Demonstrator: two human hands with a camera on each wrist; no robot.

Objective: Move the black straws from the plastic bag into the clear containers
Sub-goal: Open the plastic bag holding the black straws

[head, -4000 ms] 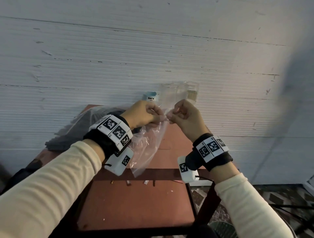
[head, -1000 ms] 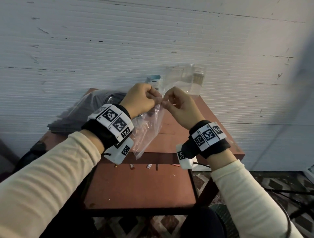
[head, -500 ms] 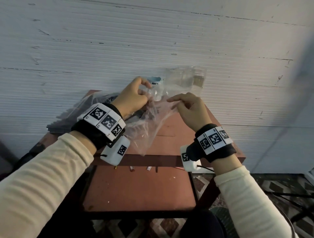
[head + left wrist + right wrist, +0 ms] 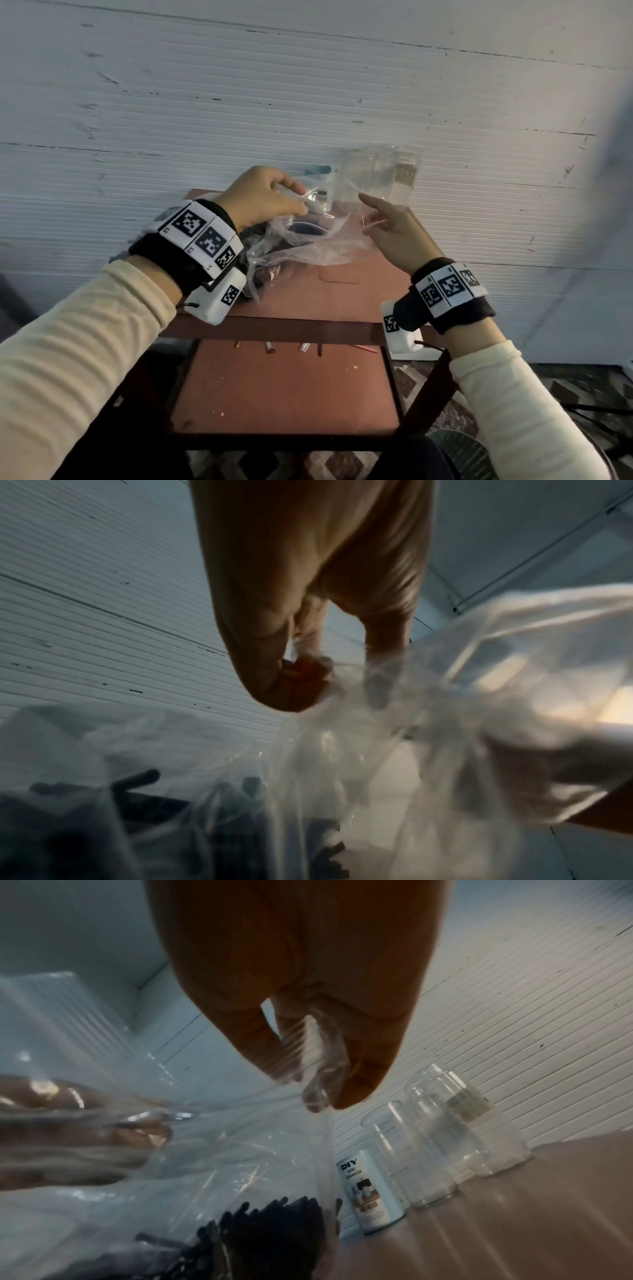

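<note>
Your left hand (image 4: 265,197) and right hand (image 4: 394,229) each pinch the plastic bag (image 4: 308,240), spreading its mouth between them; black straws (image 4: 274,1229) lie inside, below your hands; clear containers (image 4: 380,174) stand just beyond your right hand.

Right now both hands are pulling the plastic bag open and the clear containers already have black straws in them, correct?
Not quite. Both hands, left hand and right hand, do hold the plastic bag open, but the right wrist view shows the clear containers empty; the black straws are all in the bag.
</note>
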